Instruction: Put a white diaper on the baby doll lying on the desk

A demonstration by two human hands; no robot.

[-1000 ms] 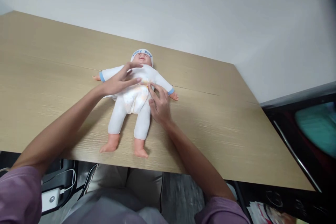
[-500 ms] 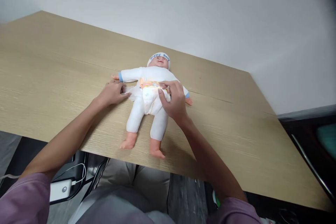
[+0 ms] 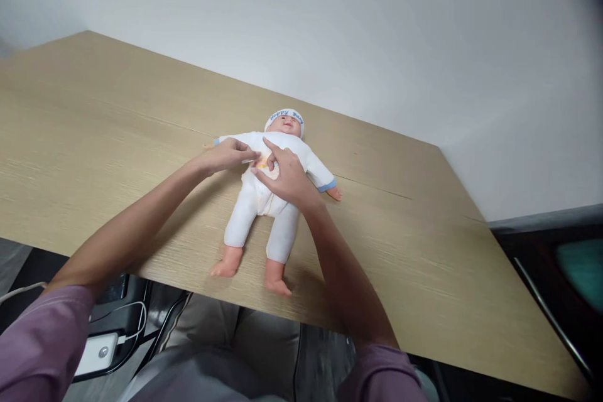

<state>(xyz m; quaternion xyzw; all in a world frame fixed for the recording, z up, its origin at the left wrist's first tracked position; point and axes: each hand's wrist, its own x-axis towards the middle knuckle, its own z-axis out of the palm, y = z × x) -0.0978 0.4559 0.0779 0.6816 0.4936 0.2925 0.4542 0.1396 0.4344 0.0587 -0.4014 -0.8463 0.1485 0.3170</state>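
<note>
A baby doll [image 3: 288,147] in a white suit and a "Happy Baby" cap lies on its back, feet towards me. Around its hips is a white diaper [image 3: 268,201] with an orange-patterned waistband, partly hidden by my hands. My left hand [image 3: 230,156] pinches the diaper's side tab at the waist, on the left. From the right, my right hand [image 3: 286,177] rests over the diaper's front, index finger stretched out and thumb apart from it, the other fingers partly curled. The fingertips of both hands are close together at the waistband.
The doll lies on a wooden table [image 3: 400,251] that meets a pale wall [image 3: 353,31] at the back. Below the near edge, on the left, a white power bank [image 3: 97,353] with a cable lies on a black surface. A dark object with a metal bar stands at the right.
My left hand has moved right, bringing the diaper's side tab in to the front of the waist. My right hand has shifted left over the diaper and its index finger has straightened.
</note>
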